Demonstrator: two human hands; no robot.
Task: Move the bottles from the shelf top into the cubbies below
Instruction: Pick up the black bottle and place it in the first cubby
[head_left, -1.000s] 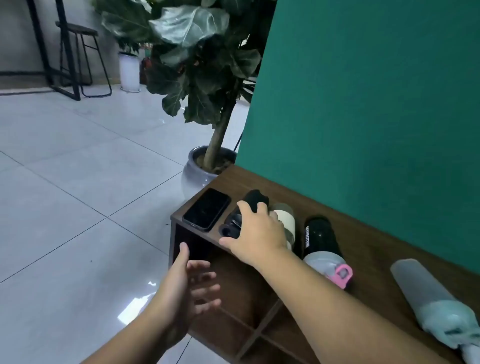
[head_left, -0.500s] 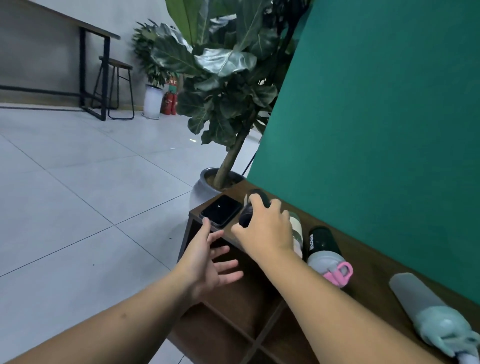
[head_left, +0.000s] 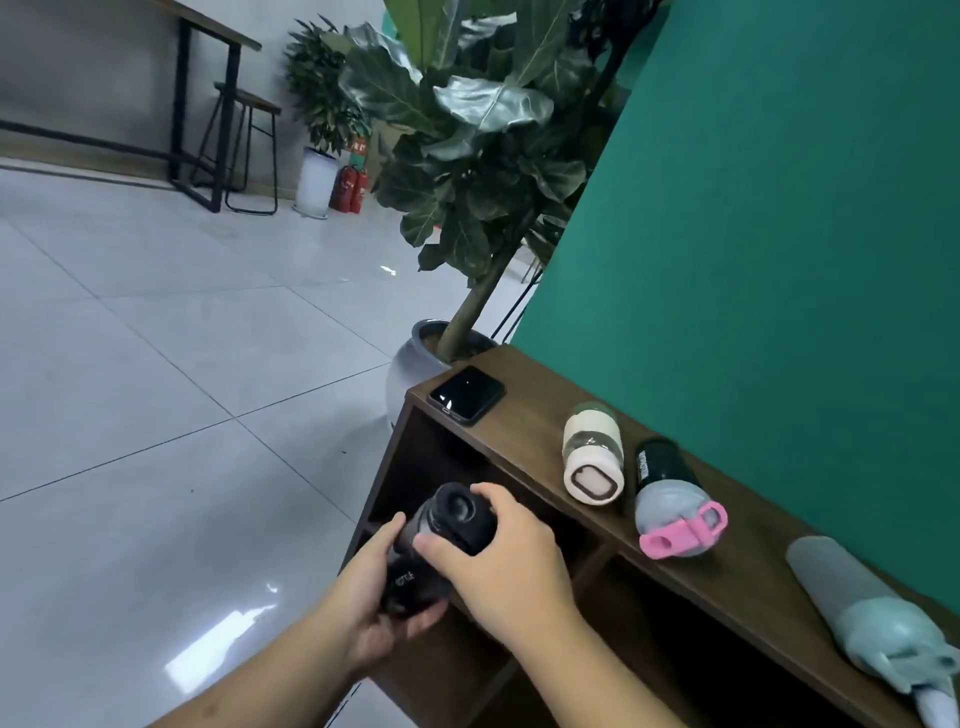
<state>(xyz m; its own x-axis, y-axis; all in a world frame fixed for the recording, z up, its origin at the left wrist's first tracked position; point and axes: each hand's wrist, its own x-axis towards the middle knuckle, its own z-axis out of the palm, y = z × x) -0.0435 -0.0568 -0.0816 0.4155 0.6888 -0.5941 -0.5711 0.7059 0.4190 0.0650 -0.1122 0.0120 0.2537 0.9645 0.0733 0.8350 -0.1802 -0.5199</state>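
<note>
I count four bottles: three lying on the shelf top (head_left: 524, 415) — a cream one (head_left: 592, 454), a black one with a grey-and-pink lid (head_left: 672, 499), a frosted one with a pale green cap (head_left: 852, 603) — and one black bottle (head_left: 441, 540) in my hands. One phone (head_left: 466, 394) lies near the shelf's left end. The frosted bottle's cap runs off the frame's edge, and the cubbies (head_left: 452, 467) are too dark to read. My left hand (head_left: 374, 597) cups the black bottle's body, fingers closed around it; my right hand (head_left: 511, 556) clamps its top. It hangs before the upper-left cubby, a white label partly covered.
</note>
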